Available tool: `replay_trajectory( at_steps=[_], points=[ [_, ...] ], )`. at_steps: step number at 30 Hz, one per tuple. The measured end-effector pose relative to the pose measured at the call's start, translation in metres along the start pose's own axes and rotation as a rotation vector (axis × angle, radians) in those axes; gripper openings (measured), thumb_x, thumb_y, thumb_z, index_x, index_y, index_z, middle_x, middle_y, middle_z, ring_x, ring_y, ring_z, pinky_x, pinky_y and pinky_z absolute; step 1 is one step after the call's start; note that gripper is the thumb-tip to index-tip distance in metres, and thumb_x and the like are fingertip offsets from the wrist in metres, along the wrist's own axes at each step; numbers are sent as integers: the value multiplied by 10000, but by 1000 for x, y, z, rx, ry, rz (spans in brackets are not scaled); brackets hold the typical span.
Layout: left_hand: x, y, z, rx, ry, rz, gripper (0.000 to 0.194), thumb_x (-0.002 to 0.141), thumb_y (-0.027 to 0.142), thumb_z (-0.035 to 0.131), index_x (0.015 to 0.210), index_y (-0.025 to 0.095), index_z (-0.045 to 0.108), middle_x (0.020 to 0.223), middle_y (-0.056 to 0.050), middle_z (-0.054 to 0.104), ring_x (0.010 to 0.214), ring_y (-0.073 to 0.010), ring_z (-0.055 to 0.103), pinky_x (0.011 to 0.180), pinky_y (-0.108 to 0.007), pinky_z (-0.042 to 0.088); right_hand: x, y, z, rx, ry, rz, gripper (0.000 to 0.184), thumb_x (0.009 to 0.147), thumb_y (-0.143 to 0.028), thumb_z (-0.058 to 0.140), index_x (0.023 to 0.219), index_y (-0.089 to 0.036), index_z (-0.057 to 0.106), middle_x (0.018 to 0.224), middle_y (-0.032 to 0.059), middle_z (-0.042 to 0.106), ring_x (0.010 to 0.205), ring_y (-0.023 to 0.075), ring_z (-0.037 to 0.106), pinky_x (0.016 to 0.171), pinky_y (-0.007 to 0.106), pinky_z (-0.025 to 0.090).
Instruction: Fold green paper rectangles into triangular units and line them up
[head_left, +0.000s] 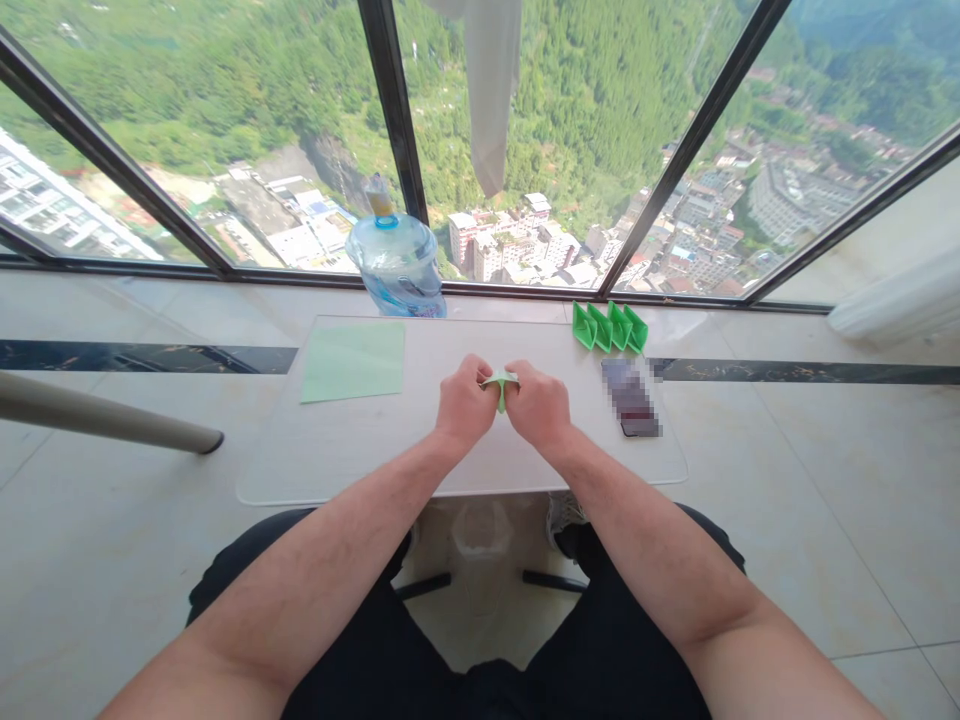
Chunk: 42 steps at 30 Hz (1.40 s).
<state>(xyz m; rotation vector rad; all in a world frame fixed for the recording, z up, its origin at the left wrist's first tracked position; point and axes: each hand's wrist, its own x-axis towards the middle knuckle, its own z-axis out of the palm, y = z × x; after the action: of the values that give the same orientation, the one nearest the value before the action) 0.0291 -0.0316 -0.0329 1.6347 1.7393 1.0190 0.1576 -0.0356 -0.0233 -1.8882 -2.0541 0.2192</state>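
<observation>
Between my two hands is a small piece of folded light-green paper (501,388), held above the middle of the low white table (337,455). My left hand (466,402) pinches its left side, and my right hand (538,402) grips the right side; both sets of fingers are closed and partly hide the paper. Its centre shows as a narrow fold pointing down toward me. Flat on the table's left part lies a stack or sheet of pale-green paper (352,362). At the back right corner stand several folded bright-green paper pieces (609,328) in a row.
A dark phone (631,398), blurred out, lies on the table's right side. Behind the table stands a large clear water jug (397,262) by the tall windows. A grey pole (112,412) reaches in from the left. A white curtain (491,95) hangs at the glass.
</observation>
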Motion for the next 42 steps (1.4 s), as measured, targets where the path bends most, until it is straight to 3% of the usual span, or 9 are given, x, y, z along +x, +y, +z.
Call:
replay_trajectory(
  at_steps=[4,11,21,29,32,35,38,42],
  points=[
    [1,-1,2,-50,-71,17,82,803,235,589,884,239,576,696,23,682,649,-178,620,652,-281,434,0,2,1,21,20,9,276,973,-289,448,1111,-214,675,973,80,766,866,225,698,717,284,403],
    [2,-2,5,-16,-86,46,363,790,145,543,1135,205,638,581,49,644,628,-185,638,696,-282,462,2,2,-1,14,-12,20,275,980,-342,477,1161,-217,641,938,68,763,857,231,698,723,287,402],
    [0,2,3,-78,-172,12,329,798,186,580,1084,224,739,700,8,730,753,-199,703,732,-271,508,2,8,1,-160,-27,-99,320,1032,-335,351,967,-186,627,952,104,736,795,211,657,629,284,308],
    [2,3,0,-50,-186,40,349,792,176,583,1087,219,764,727,-4,735,786,-204,699,773,-280,522,2,8,1,-137,-24,-84,313,1020,-331,362,956,-180,629,956,112,725,786,201,638,637,281,314],
    [2,2,2,-27,-152,57,369,797,175,579,1119,208,757,792,-15,755,793,-203,696,799,-293,522,3,7,4,-7,-3,-34,247,985,-310,413,981,-191,629,921,90,726,795,207,643,667,282,348],
    [1,-1,4,-62,-101,72,421,790,141,573,1174,203,733,886,-19,774,815,-188,698,826,-291,532,7,8,8,275,30,80,181,883,-301,537,1014,-213,625,890,43,731,789,203,650,687,284,395],
    [1,-4,8,-186,-87,76,453,790,118,570,1217,190,704,955,-31,783,825,-178,709,826,-294,554,12,10,11,549,45,174,175,784,-318,622,929,-221,638,859,13,732,769,189,649,697,287,439],
    [-2,-7,15,-337,-80,105,437,801,136,600,1227,187,685,1011,-54,785,889,-200,732,825,-319,578,12,9,11,719,107,228,161,738,-345,653,832,-215,644,799,1,724,746,184,638,691,299,461]
  ],
)
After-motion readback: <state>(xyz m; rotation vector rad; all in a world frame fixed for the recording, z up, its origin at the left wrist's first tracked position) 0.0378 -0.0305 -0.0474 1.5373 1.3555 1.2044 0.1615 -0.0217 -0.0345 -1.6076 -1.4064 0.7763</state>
